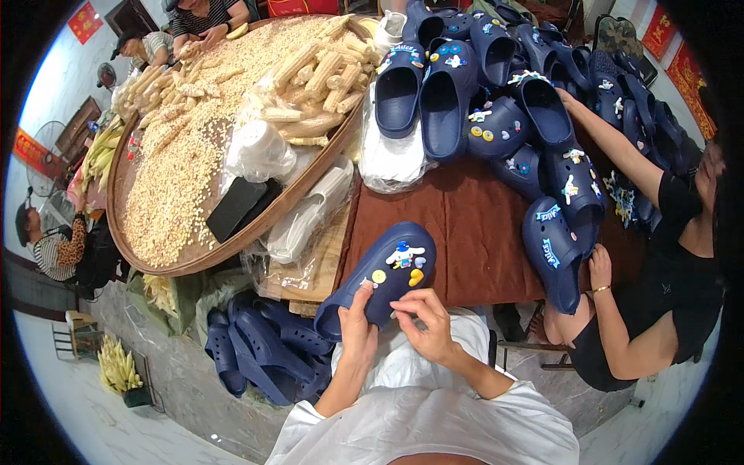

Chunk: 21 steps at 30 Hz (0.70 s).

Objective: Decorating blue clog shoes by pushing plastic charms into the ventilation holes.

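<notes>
A navy clog (370, 267) is tilted above my lap, its toe pointing away from me. My left hand (355, 332) grips it near the heel opening, thumb on top by a yellow round charm (379, 276). On its upper sit a white long-eared character charm (404, 254) and yellow heart-like charms (416, 277). My right hand (431, 329) is beside the clog's right side, thumb and fingertips pinched together. Whatever those fingertips hold, if anything, is too small to make out.
A brown cloth-covered table (457, 232) bears many decorated clogs (446, 101). A round tray (260, 246) of corn kernels, cobs and a black phone (242, 209) stands at left. Plain navy clogs (267, 349) lie low on my left. A co-worker (647, 310) reaches among the clogs at right.
</notes>
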Each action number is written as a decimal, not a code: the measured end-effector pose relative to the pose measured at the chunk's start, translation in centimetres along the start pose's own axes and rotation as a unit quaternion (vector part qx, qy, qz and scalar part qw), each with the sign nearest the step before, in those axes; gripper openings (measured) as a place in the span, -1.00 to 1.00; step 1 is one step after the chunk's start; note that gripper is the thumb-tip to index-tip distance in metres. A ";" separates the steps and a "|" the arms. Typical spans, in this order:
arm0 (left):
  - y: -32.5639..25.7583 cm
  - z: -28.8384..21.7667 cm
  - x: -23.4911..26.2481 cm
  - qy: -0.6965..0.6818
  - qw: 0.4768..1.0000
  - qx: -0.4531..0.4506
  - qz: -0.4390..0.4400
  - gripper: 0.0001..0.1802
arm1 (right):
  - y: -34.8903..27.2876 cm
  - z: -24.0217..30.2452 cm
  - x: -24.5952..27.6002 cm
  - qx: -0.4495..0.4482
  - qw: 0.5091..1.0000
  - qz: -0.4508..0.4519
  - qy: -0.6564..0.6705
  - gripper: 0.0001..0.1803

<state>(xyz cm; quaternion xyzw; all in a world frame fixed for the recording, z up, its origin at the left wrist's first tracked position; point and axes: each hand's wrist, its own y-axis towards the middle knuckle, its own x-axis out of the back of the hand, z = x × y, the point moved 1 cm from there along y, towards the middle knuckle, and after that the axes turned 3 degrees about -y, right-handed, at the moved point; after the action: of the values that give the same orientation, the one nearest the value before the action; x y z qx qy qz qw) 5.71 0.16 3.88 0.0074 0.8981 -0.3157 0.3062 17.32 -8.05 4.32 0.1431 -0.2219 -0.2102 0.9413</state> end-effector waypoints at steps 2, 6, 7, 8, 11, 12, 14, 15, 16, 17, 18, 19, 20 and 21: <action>0.4 -0.4 0.1 -0.051 0.996 0.069 0.020 -0.58 | -0.9 -0.3 0.7 -0.003 0.999 -0.034 -0.002 -0.71; 1.1 -1.5 -0.2 -0.101 0.987 0.121 0.037 -0.50 | -2.6 -2.3 2.0 0.001 0.996 -0.057 -0.076 -0.75; 1.2 -1.9 -0.4 -0.100 0.987 0.120 0.038 -0.50 | -3.3 -2.8 1.8 0.002 0.995 -0.058 -0.075 -0.75; 1.3 -2.3 -0.6 -0.121 0.983 0.132 0.042 -0.53 | -4.2 -3.4 1.6 -0.057 0.996 -0.056 -0.027 -0.67; 1.7 -2.8 -1.4 -0.158 0.973 0.155 0.061 -0.55 | -5.7 -4.1 0.5 -0.149 0.988 -0.019 0.043 -0.49; 1.5 -3.1 -2.1 -0.173 0.970 0.159 0.066 -0.55 | -5.8 -4.0 -0.1 -0.182 0.981 0.017 0.066 -0.37; 1.4 -3.4 -3.1 -0.188 0.966 0.162 0.072 -0.55 | -5.9 -3.4 -1.1 -0.191 0.977 0.065 0.076 -0.29; 1.5 -3.4 -3.6 -0.198 0.963 0.172 0.069 -0.55 | -5.8 -3.1 -1.7 -0.200 0.970 0.112 0.084 -0.21; 1.6 -3.5 -3.9 -0.207 0.959 0.182 0.066 -0.54 | -5.9 -3.1 -2.3 -0.209 0.964 0.128 0.098 -0.20; 1.6 -3.6 -4.3 -0.207 0.959 0.181 0.068 -0.54 | -5.6 -2.9 -2.5 -0.208 0.965 0.127 0.098 -0.20; 1.5 -3.7 -4.6 -0.217 0.954 0.191 0.079 -0.54 | -5.4 -2.9 -2.6 -0.244 0.952 0.138 0.121 -0.24; 1.6 -3.8 -4.9 -0.226 0.949 0.202 0.090 -0.54 | -5.1 -2.9 -2.7 -0.280 0.938 0.147 0.145 -0.27; 1.6 -3.8 -5.2 -0.224 0.949 0.203 0.092 -0.54 | -4.8 -2.9 -2.6 -0.279 0.938 0.145 0.144 -0.27; 1.5 -3.9 -5.4 -0.222 0.950 0.198 0.094 -0.53 | -4.6 -2.8 -2.5 -0.283 0.936 0.134 0.162 -0.33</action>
<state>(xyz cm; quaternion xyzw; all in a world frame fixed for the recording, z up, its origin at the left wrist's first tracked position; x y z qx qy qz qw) 8.31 4.61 8.42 0.0819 0.7221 -0.4504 0.5187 15.12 -10.46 -0.63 -0.1277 -0.0154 -0.1107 0.9855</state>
